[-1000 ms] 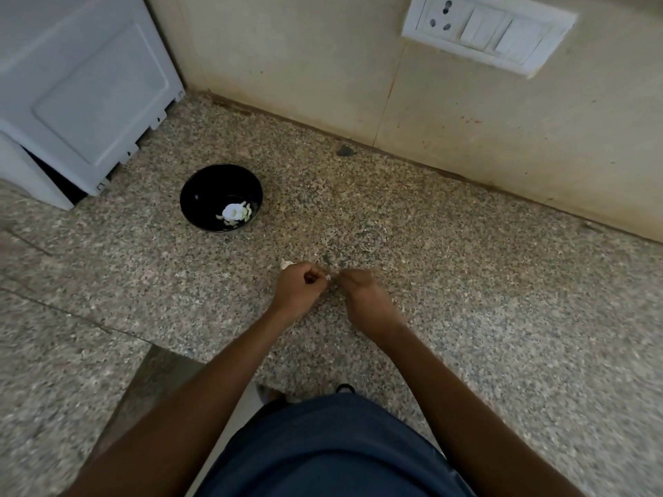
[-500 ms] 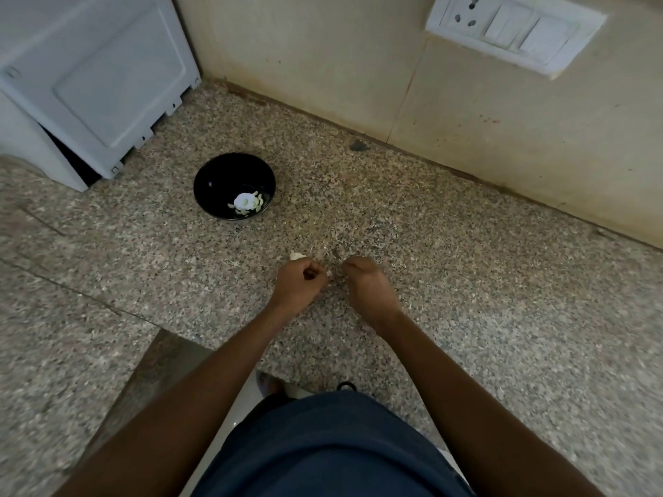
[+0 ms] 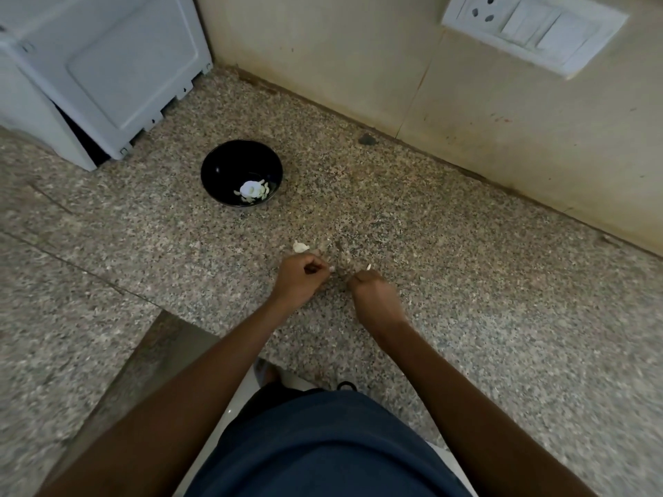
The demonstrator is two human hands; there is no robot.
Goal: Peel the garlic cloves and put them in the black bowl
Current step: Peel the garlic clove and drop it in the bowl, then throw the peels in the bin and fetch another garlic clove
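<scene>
The black bowl [image 3: 241, 172] stands on the speckled granite counter [image 3: 466, 281], left of and beyond my hands, with several pale peeled garlic pieces [image 3: 253, 190] inside. My left hand [image 3: 299, 278] is curled shut on a small garlic clove whose pale tip shows at the fingertips. My right hand [image 3: 375, 295] sits a little to the right, pinching a thin sliver of garlic skin [image 3: 368, 267]. A white scrap of garlic or peel [image 3: 300, 247] lies on the counter just beyond my left hand.
A white appliance [image 3: 107, 66] stands at the back left, close to the bowl. The tiled wall [image 3: 358, 66] runs behind the counter, with a switch plate [image 3: 534, 26] at top right. A dark spot [image 3: 366, 139] lies near the wall. The counter's front edge is by my body.
My hands have drawn apart: the right hand moved right, pulling a sliver of skin away from the clove in my left. The view has tilted slightly.
</scene>
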